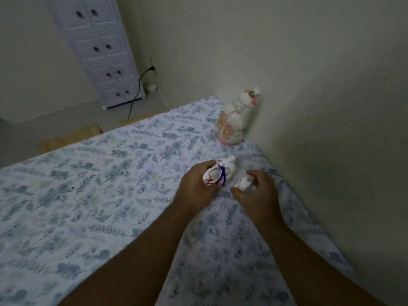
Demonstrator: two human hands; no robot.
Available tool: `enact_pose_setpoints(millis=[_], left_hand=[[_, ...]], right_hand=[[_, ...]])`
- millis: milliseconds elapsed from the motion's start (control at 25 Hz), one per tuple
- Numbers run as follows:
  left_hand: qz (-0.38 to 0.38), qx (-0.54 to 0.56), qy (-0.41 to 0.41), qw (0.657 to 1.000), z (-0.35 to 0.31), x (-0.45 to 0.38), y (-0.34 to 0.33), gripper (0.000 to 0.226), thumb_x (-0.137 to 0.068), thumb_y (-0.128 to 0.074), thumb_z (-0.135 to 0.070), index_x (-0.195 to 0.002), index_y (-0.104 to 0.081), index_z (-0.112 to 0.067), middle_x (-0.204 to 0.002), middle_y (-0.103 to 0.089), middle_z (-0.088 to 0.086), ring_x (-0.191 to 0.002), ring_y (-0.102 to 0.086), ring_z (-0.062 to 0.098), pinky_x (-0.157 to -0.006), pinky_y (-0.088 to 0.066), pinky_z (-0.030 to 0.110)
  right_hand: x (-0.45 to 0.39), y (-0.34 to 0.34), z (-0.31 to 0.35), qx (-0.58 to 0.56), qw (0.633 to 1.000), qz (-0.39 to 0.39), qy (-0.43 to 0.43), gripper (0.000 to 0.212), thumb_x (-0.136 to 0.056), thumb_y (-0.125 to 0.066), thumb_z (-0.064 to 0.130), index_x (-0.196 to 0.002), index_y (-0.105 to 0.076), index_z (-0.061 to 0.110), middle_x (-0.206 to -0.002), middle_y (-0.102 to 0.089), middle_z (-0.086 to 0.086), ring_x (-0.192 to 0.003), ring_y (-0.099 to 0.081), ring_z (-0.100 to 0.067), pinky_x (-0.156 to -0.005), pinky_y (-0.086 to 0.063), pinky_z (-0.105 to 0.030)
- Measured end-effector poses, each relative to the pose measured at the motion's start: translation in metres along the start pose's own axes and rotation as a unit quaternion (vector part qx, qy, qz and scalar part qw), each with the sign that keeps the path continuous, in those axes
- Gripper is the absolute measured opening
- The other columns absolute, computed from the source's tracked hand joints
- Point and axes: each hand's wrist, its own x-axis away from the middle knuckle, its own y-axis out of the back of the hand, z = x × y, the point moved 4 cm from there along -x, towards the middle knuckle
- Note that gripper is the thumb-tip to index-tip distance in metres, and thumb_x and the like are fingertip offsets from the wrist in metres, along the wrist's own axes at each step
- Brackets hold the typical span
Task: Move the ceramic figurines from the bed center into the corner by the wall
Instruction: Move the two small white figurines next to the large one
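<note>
A tall white and pink ceramic figurine (237, 120) stands upright in the bed's far corner, leaning close to the wall. My left hand (195, 188) grips a white figurine with purple and red markings (220, 173), held low over the sheet. My right hand (257, 191) holds a small white figurine (244, 184) just to its right, near the wall. Both held figurines are partly covered by my fingers. The two hands are a short way in front of the tall figurine.
The bed (99, 195) has a white sheet with blue leaf print. The wall (320, 107) runs along its right side. Beyond the bed's far edge are the floor, a white cabinet (99, 51) and a black cable (136, 91) plugged into a socket.
</note>
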Motion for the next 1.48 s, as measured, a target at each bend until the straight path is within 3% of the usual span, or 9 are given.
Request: enact_pose_setpoints(millis=[240, 360, 480, 680, 960, 1040, 1160, 1280, 1480], left_hand=[[0.030, -0.015, -0.020, 0.999, -0.010, -0.069, -0.064, 0.050, -0.076, -0.083, -0.010, -0.124, -0.067, -0.014, -0.119, -0.071, 0.004, -0.105, -0.062, 0.014, -0.080, -0.030, -0.005], [0.036, -0.010, -0.001, 0.999, -0.005, -0.077, -0.076, 0.052, -0.075, -0.086, -0.017, -0.123, -0.065, -0.020, -0.110, -0.070, -0.008, -0.096, -0.059, 0.000, -0.078, -0.033, -0.005], [0.039, 0.008, 0.006, 0.999, 0.001, -0.075, -0.079, 0.057, -0.071, -0.089, -0.019, -0.123, -0.064, -0.021, -0.106, -0.066, -0.015, -0.095, -0.059, -0.005, -0.078, -0.038, -0.002], [0.037, 0.022, -0.004, 0.999, 0.001, -0.072, -0.075, 0.058, -0.070, -0.090, -0.015, -0.124, -0.067, -0.015, -0.108, -0.071, -0.008, -0.097, -0.063, -0.002, -0.083, -0.044, 0.003], [0.047, 0.026, -0.001, 0.999, 0.003, -0.060, -0.069, 0.062, -0.068, -0.091, -0.007, -0.125, -0.067, -0.011, -0.115, -0.073, 0.001, -0.101, -0.066, 0.006, -0.087, -0.045, 0.006], [0.050, 0.025, 0.005, 0.998, 0.005, -0.060, -0.069, 0.062, -0.068, -0.090, -0.009, -0.125, -0.066, -0.013, -0.112, -0.072, -0.003, -0.096, -0.064, -0.004, -0.084, -0.045, 0.005], [0.052, 0.027, 0.035, 0.998, 0.010, -0.058, -0.072, 0.064, -0.068, -0.091, -0.013, -0.125, -0.064, -0.017, -0.110, -0.071, -0.007, -0.088, -0.062, -0.011, -0.078, -0.044, 0.001], [0.065, 0.066, 0.081, 0.992, 0.014, -0.050, -0.071, 0.073, -0.073, -0.088, -0.016, -0.138, -0.053, -0.019, -0.124, -0.066, -0.006, -0.105, -0.061, 0.000, -0.088, -0.045, 0.007], [0.004, 0.013, 0.115, 0.993, 0.021, 0.017, -0.016, 0.068, -0.088, -0.074, -0.026, -0.148, -0.042, -0.023, -0.147, -0.048, -0.006, -0.124, -0.033, -0.010, -0.089, -0.018, -0.010]], right_hand=[[-0.046, 0.010, -0.045, -0.022, 0.999, -0.038, 0.004, 0.058, -0.065, -0.098, 0.016, -0.115, -0.069, 0.007, -0.107, -0.062, -0.001, -0.107, -0.066, -0.031, -0.087, -0.058, -0.041], [-0.048, 0.008, -0.063, -0.040, 0.998, -0.037, -0.018, 0.061, -0.065, -0.097, 0.017, -0.118, -0.067, 0.010, -0.118, -0.067, -0.010, -0.103, -0.067, -0.029, -0.082, -0.059, -0.034], [-0.049, 0.006, -0.063, -0.029, 0.999, -0.040, -0.010, 0.062, -0.065, -0.097, 0.015, -0.119, -0.067, 0.005, -0.116, -0.070, -0.015, -0.105, -0.067, -0.032, -0.083, -0.062, -0.042], [-0.037, 0.003, -0.055, -0.033, 0.998, -0.056, -0.022, 0.054, -0.063, -0.097, 0.012, -0.109, -0.070, 0.003, -0.104, -0.074, -0.016, -0.095, -0.071, -0.032, -0.076, -0.061, -0.036], [-0.007, 0.001, -0.048, -0.025, 0.997, -0.058, -0.033, 0.052, -0.067, -0.096, 0.014, -0.110, -0.069, 0.001, -0.107, -0.070, -0.018, -0.102, -0.065, -0.039, -0.079, -0.060, -0.050], [-0.007, 0.001, -0.048, -0.028, 0.998, -0.055, -0.031, 0.053, -0.068, -0.096, 0.013, -0.111, -0.069, 0.000, -0.108, -0.070, -0.019, -0.103, -0.066, -0.040, -0.079, -0.060, -0.050], [-0.006, -0.001, -0.047, -0.031, 0.998, -0.049, -0.036, 0.056, -0.069, -0.096, 0.014, -0.116, -0.067, 0.001, -0.113, -0.070, -0.017, -0.107, -0.065, -0.038, -0.084, -0.060, -0.045], [-0.008, -0.002, -0.049, -0.035, 0.998, -0.016, -0.049, 0.067, -0.070, -0.096, 0.022, -0.127, -0.063, 0.006, -0.126, -0.066, -0.015, -0.120, -0.062, -0.036, -0.095, -0.058, -0.050], [0.023, 0.004, -0.025, 0.036, 0.999, 0.006, -0.002, 0.084, -0.081, -0.085, 0.043, -0.151, -0.047, 0.016, -0.154, -0.050, -0.010, -0.146, -0.042, -0.030, -0.114, -0.046, -0.053]])
